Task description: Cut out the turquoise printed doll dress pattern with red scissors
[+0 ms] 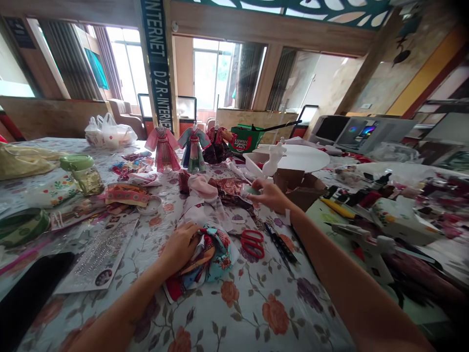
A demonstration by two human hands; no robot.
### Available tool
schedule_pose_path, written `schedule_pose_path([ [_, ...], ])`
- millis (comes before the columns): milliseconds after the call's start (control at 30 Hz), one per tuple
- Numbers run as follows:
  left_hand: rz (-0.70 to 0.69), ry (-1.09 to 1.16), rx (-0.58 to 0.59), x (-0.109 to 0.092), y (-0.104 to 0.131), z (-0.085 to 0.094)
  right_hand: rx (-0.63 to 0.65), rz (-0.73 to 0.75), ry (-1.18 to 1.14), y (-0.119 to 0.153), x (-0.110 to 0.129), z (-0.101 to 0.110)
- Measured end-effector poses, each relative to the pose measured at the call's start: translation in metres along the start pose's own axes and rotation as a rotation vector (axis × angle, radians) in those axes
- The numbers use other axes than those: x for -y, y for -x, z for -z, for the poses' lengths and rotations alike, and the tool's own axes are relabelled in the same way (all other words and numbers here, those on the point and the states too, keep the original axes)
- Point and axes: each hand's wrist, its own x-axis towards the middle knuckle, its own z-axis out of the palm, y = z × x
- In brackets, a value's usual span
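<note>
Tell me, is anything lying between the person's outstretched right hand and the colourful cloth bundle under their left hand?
Yes. The right hand reaches far over the table; between it and the cloth bundle pressed by the left hand lie the red-handled scissors and some pale pink fabric.

1. A person's left hand (pixel 181 248) presses on a bundle of patterned fabric (pixel 208 256) lying on a floral-clothed worktop (pixel 256 308).
2. The right hand (pixel 269 194), stretched farther out, pinches a small pale-green object (pixel 252 190).
3. Red-handled scissors (pixel 252 243) lie between the arms; three dressed dolls (pixel 192 146) stand behind.
</note>
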Motion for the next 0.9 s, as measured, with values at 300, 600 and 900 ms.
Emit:
schedule_pose_path([
  [300, 0.001, -0.019, 0.046, 0.0, -0.001, 0.0, 0.093, -0.161, 0.16, 0.007, -0.026, -0.027],
  [600, 0.009, -0.033, 0.04, 0.0, -0.001, 0.0, 0.088, 0.048, 0.129, 0.024, 0.013, -0.027],
  [900, 0.012, -0.046, 0.044, -0.004, 0.0, 0.002, 0.217, 0.098, 0.043, 0.032, 0.032, -0.048],
])
